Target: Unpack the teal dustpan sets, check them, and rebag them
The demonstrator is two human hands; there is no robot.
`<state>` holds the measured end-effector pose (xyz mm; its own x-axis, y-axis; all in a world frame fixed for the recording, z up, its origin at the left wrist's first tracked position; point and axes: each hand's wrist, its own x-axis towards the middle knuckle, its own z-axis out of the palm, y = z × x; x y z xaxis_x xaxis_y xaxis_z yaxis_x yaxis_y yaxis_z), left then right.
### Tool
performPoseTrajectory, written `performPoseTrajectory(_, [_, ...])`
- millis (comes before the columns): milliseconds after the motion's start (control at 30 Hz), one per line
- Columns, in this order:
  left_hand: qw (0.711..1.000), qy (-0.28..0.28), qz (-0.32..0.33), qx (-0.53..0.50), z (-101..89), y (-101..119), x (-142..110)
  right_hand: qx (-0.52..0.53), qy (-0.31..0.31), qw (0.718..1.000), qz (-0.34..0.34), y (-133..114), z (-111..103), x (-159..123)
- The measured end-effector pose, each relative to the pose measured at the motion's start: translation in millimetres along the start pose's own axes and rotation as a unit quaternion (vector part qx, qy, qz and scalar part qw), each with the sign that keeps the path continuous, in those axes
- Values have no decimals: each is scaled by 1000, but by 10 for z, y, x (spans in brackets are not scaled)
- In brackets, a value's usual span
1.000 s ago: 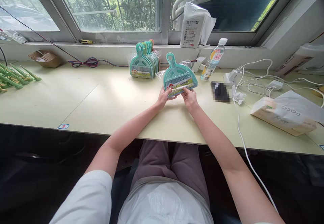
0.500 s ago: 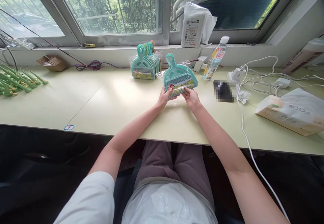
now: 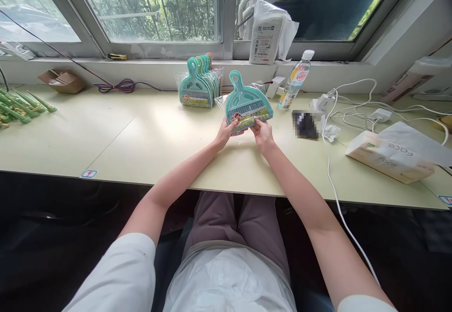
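A teal dustpan and brush set (image 3: 248, 102) in clear plastic wrap is held up above the table, its handle pointing away from me. My left hand (image 3: 225, 132) grips its lower left corner, thumb on the front over the printed label. On the lower right edge, my right hand (image 3: 262, 133) pinches the wrap and label with thumb and fingers. Just behind and to the left stands a row of similar wrapped dustpan sets (image 3: 196, 86), teal at the front with green and orange handles farther back.
A drink bottle (image 3: 295, 80) stands right of the held set. Farther right are white cables (image 3: 356, 114), a blurred dark object (image 3: 305, 124) and a tissue pack (image 3: 391, 154). Green stalk-like pieces (image 3: 21, 105) and a small cardboard box (image 3: 62, 81) lie at left. The table edge (image 3: 226, 191) is near my lap.
The view has shifted slightly, so everything appears a little farther left. Both hands keep hold of the dustpan set, which stays in nearly the same pose.
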<state>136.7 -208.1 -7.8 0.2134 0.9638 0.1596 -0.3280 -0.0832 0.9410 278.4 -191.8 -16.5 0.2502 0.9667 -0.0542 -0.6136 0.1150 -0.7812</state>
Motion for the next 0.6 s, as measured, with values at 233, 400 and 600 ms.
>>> performPoseTrajectory(233, [1000, 26, 5, 5, 17, 25, -17, -18, -43, 999, 15, -41, 15, -13])
performPoseTrajectory(400, [999, 36, 5, 2, -21, 62, 5, -65, -135, 988, -31, -56, 35, -70])
performPoseTrajectory(600, [999, 43, -15, 10, 1, 70, -7, -94, -82, 992, -35, -26, 46, -115])
